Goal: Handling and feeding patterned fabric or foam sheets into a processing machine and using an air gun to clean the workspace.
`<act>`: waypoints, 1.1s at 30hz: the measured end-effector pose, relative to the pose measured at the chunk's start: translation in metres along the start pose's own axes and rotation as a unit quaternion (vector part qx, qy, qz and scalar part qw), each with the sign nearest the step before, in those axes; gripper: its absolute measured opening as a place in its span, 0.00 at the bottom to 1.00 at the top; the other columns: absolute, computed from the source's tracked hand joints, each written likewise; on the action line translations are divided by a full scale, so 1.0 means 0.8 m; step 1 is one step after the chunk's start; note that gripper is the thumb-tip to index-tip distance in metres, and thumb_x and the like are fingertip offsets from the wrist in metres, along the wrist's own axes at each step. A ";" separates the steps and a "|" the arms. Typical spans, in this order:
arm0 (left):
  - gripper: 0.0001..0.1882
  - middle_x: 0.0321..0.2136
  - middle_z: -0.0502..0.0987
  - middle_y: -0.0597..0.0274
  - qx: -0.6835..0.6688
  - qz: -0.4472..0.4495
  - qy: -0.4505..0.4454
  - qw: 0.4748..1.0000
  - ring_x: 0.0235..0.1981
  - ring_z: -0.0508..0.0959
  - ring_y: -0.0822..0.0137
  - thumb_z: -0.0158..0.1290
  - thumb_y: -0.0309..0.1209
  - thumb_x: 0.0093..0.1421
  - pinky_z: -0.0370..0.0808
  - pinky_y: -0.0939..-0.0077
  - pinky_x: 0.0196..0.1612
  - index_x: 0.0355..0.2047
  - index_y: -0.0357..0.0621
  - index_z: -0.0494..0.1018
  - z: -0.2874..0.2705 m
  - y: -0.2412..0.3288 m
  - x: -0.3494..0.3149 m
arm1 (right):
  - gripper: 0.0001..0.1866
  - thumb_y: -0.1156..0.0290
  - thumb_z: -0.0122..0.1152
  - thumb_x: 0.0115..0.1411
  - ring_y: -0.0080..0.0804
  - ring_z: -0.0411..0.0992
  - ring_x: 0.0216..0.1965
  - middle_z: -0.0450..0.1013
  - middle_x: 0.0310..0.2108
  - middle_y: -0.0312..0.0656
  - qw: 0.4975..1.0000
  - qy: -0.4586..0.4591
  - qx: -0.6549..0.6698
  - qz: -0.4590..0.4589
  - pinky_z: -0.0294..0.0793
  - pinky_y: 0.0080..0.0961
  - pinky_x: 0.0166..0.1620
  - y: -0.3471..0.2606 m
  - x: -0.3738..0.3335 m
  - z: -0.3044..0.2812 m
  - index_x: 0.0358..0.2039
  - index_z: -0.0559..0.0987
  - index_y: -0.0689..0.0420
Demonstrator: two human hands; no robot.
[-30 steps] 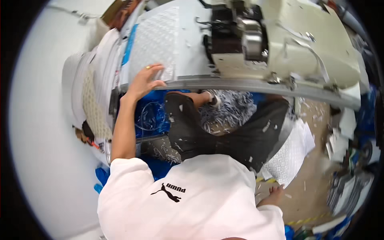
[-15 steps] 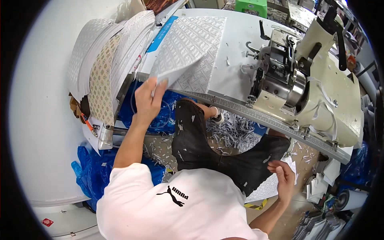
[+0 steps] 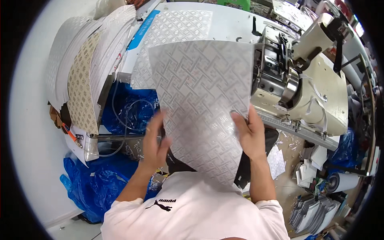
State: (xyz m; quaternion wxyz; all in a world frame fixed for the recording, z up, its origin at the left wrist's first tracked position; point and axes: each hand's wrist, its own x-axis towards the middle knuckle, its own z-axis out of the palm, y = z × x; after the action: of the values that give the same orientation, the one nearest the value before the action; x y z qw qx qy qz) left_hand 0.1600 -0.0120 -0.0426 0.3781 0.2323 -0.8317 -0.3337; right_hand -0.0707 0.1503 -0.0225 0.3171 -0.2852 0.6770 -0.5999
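Observation:
A large silver sheet point(image 3: 200, 100) with an interlaced raised pattern is held up over my lap, its lower end curving toward my shirt. My right hand point(image 3: 253, 134) pinches its right edge, thumb on the face and fingers behind. At the left edge, my left hand point(image 3: 154, 140) is smeared by motion; its thumb and fingers look spread apart, with the fingertips close to or touching the sheet. Behind it, another silver patterned sheet point(image 3: 180, 26) lies on the white table point(image 3: 236, 20), partly covered from view.
A cream machine point(image 3: 324, 84) with metal rollers stands at the table's right. At left leans a stack of curved sheets point(image 3: 60, 60) with a tan patterned one point(image 3: 82, 80). Blue plastic bags point(image 3: 100, 176) and paper scraps are on the floor. Further stacked sheets point(image 3: 314, 214) stand lower right.
The sheet my left hand was lifting off the table is now in front of me. My right hand has risen from beside my thigh and taken its right edge. The view has shifted slightly.

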 end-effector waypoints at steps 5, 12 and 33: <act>0.23 0.46 0.82 0.58 -0.209 -0.245 0.020 0.946 0.48 0.80 0.64 0.63 0.34 0.62 0.71 0.72 0.56 0.54 0.32 0.75 -0.017 -0.030 0.084 | 0.23 0.79 0.58 0.68 0.20 0.72 0.40 0.77 0.52 0.44 0.995 0.013 0.031 -0.093 0.70 0.17 0.41 -0.012 -0.035 -0.023 0.63 0.69 0.64; 0.19 0.41 0.84 0.60 -0.281 -0.302 -0.113 0.904 0.40 0.81 0.73 0.64 0.28 0.58 0.75 0.76 0.47 0.48 0.33 0.79 -0.010 0.018 0.116 | 0.25 0.76 0.60 0.67 0.10 0.61 0.28 0.77 0.45 0.37 0.979 0.153 0.079 -0.113 0.59 0.11 0.29 -0.043 -0.020 -0.039 0.64 0.71 0.60; 0.16 0.40 0.84 0.57 -0.286 -0.309 -0.149 0.895 0.37 0.83 0.71 0.64 0.28 0.59 0.79 0.76 0.43 0.46 0.32 0.79 0.031 0.037 0.149 | 0.22 0.76 0.62 0.66 0.08 0.51 0.22 0.57 0.22 0.20 0.967 0.249 0.051 -0.020 0.48 0.12 0.24 -0.040 -0.007 -0.063 0.60 0.76 0.62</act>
State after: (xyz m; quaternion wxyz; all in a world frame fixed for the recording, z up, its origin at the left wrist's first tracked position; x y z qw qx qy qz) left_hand 0.0644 -0.0589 0.0229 0.1773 0.3073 -0.6331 -0.6880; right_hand -0.1060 0.1830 0.0141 0.1406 -0.1237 0.6971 -0.6921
